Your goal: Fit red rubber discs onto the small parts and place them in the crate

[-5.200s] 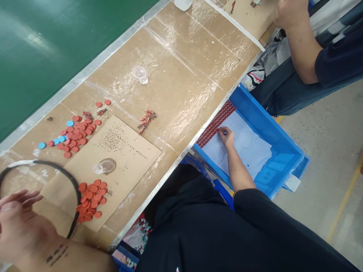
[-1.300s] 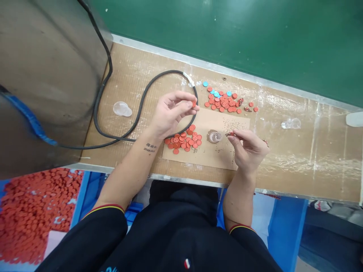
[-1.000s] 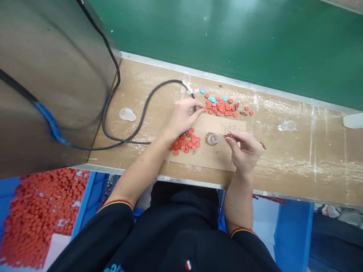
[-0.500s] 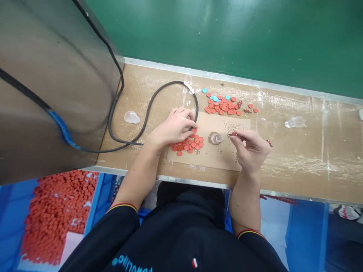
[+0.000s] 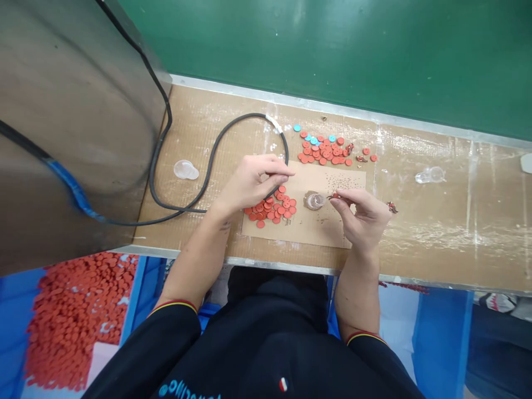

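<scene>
Along the far edge of the worktop (image 5: 440,238) runs a glossy green surface (image 5: 332,55). Just beside a small clear cup (image 5: 317,200) on a cardboard sheet (image 5: 310,234), the right hand (image 5: 362,217) pinches a small dark-red piece (image 5: 333,196), a second piece (image 5: 392,208) jutting out behind. Apart from it, the left hand (image 5: 252,180) is over a pile of red button-like discs (image 5: 281,210); whether it grips anything, I cannot tell.

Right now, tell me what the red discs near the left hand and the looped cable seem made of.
Red discs: probably plastic, fairly matte, judging by their even colour and uniform round shape. Looped cable: likely rubber or plastic sheathing, dull black, as its smooth bends suggest.
</scene>
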Action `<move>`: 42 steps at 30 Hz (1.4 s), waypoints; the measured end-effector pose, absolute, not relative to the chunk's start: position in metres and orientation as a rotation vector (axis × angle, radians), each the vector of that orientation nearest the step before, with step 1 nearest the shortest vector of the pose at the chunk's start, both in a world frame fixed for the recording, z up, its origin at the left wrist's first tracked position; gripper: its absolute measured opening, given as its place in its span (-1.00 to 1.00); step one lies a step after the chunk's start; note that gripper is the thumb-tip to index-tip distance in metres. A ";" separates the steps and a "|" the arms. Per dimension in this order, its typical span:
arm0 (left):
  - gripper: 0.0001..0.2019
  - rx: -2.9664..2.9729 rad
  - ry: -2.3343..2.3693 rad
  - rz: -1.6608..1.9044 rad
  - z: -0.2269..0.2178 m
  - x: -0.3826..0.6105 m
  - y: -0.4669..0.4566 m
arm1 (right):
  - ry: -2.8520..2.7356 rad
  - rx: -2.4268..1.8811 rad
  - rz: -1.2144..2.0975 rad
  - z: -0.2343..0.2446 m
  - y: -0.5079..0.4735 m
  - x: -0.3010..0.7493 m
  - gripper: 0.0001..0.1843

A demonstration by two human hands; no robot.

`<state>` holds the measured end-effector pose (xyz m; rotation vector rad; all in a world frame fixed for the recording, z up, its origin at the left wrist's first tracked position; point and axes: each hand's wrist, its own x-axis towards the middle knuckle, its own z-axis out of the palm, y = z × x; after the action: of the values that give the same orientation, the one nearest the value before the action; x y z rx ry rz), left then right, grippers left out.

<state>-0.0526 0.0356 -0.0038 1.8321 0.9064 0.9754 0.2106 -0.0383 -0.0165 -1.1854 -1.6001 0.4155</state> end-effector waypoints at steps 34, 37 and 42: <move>-0.81 0.637 0.918 1.205 -0.025 -0.041 0.044 | -1.673 -1.331 0.370 -0.016 -0.038 0.212 -0.94; -0.77 0.805 0.922 1.233 -0.037 -0.045 0.047 | -1.682 -1.358 0.375 -0.016 -0.038 0.211 -0.92; -0.72 0.938 0.986 1.287 -0.036 -0.045 0.046 | -1.736 -1.299 0.370 -0.017 -0.037 0.213 -0.94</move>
<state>-0.0453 0.0459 -0.0358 0.9378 0.9863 1.2870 0.2129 -0.0372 -0.0167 -1.2992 -1.7363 0.3701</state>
